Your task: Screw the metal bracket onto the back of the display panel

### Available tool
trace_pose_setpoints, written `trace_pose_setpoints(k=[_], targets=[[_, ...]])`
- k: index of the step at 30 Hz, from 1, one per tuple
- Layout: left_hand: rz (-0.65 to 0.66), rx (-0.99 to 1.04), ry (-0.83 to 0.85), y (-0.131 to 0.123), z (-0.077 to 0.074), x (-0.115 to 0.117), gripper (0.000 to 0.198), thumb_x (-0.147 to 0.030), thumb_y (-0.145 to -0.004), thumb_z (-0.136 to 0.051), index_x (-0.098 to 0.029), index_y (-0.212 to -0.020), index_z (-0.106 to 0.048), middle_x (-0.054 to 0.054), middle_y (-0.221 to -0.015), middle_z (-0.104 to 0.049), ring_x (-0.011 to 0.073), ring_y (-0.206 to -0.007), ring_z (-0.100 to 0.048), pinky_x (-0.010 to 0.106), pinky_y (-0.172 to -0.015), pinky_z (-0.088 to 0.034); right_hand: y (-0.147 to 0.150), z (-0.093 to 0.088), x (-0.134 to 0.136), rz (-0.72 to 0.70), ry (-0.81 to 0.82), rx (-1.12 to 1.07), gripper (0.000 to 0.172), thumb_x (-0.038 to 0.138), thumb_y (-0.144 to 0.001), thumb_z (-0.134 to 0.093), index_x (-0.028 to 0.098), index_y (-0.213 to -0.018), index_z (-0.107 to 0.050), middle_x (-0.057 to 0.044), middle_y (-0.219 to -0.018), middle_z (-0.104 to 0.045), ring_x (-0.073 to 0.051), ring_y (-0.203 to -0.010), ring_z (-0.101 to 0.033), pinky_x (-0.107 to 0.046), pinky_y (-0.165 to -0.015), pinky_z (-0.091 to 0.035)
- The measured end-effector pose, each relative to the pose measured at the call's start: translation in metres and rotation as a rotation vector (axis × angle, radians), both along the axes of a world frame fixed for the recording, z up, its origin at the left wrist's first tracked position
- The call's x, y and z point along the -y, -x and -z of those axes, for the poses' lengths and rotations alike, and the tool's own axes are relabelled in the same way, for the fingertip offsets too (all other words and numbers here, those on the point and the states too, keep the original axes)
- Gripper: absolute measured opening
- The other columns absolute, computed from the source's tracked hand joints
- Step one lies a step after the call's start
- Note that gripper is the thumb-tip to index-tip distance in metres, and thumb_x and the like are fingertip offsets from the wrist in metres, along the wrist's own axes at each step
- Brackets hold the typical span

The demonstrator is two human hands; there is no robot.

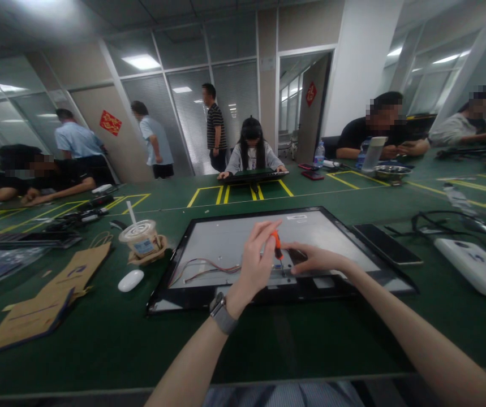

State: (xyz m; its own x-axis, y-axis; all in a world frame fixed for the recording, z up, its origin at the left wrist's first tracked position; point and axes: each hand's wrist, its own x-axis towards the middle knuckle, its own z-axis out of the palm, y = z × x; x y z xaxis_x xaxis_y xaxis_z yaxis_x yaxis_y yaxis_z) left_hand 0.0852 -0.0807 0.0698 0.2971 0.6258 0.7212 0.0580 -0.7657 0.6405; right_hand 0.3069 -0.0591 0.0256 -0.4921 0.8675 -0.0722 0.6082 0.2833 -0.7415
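A screwdriver [278,249] with an orange and black handle stands tilted over a flat display panel [217,234], its shaft pointing down at the panel's lower middle. My left hand [256,257], with a watch on the wrist, is closed on the handle between thumb and fingers. Just right of the shaft is my right hand [321,257], thumb and fingers apart around a dark patch on the panel; the fingertips lie close to the handle. The panel lies back up, grey with a black frame. Thin coloured wires [213,264] run across its left part.
Left of the panel are a drink cup [140,237] with a straw, a white mouse [130,280] and a brown paper bag [56,294]. A black phone [387,244], cables and a white device [476,265] lie right. Across the green table [175,356] a person [251,150] holds another panel.
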Motion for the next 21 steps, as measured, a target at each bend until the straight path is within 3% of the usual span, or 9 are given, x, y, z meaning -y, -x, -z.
trace_pose_setpoints(k=[3, 8, 14, 19, 21], targets=[[0.030, -0.001, -0.010, -0.0008, -0.0010, 0.0004, 0.032, -0.024, -0.096, -0.042, -0.023, -0.125, -0.056, 0.007, -0.106, -0.060, 0.0149, -0.091, -0.060, 0.032, -0.082, -0.049, 0.0003, 0.0002, 0.0001, 0.002, -0.008, 0.003, 0.085, 0.060, -0.067, -0.070, 0.027, -0.140, -0.043, -0.006, -0.146, -0.042, -0.030, -0.134, -0.037, -0.046, -0.114, -0.024], [-0.101, -0.005, -0.112, -0.0006, -0.0020, 0.0016, 0.020, -0.028, -0.087, -0.060, -0.022, -0.104, -0.069, 0.001, -0.083, -0.053, 0.0126, -0.076, -0.055, 0.028, -0.074, -0.048, -0.0001, 0.0033, -0.0013, -0.010, -0.017, -0.013, 0.084, 0.059, -0.068, -0.069, 0.025, -0.140, -0.042, -0.006, -0.146, -0.042, -0.029, -0.134, -0.037, -0.044, -0.113, -0.027], [-0.049, -0.039, -0.074, 0.0007, -0.0024, 0.0013, 0.032, -0.022, -0.096, -0.040, -0.022, -0.122, -0.059, 0.007, -0.105, -0.056, 0.0161, -0.095, -0.056, 0.033, -0.085, -0.047, -0.0011, 0.0036, -0.0026, -0.012, -0.014, 0.009, 0.082, 0.058, -0.068, -0.070, 0.028, -0.139, -0.044, -0.005, -0.145, -0.044, -0.031, -0.133, -0.038, -0.047, -0.113, -0.025], [-0.127, -0.012, -0.104, 0.0003, -0.0009, -0.0009, 0.023, -0.026, -0.090, -0.056, -0.022, -0.110, -0.065, 0.003, -0.089, -0.054, 0.0129, -0.079, -0.055, 0.029, -0.076, -0.048, 0.0006, 0.0007, -0.0008, -0.029, -0.025, -0.021, 0.082, 0.057, -0.069, -0.069, 0.027, -0.140, -0.043, -0.005, -0.145, -0.043, -0.029, -0.133, -0.038, -0.046, -0.113, -0.025], [-0.131, -0.030, -0.104, 0.0010, -0.0008, -0.0005, 0.023, -0.026, -0.090, -0.055, -0.021, -0.111, -0.065, 0.003, -0.093, -0.052, 0.0133, -0.082, -0.055, 0.029, -0.079, -0.048, 0.0010, -0.0002, -0.0001, -0.029, -0.026, -0.020, 0.081, 0.057, -0.070, -0.069, 0.027, -0.140, -0.043, -0.005, -0.144, -0.045, -0.029, -0.132, -0.039, -0.045, -0.112, -0.028]])
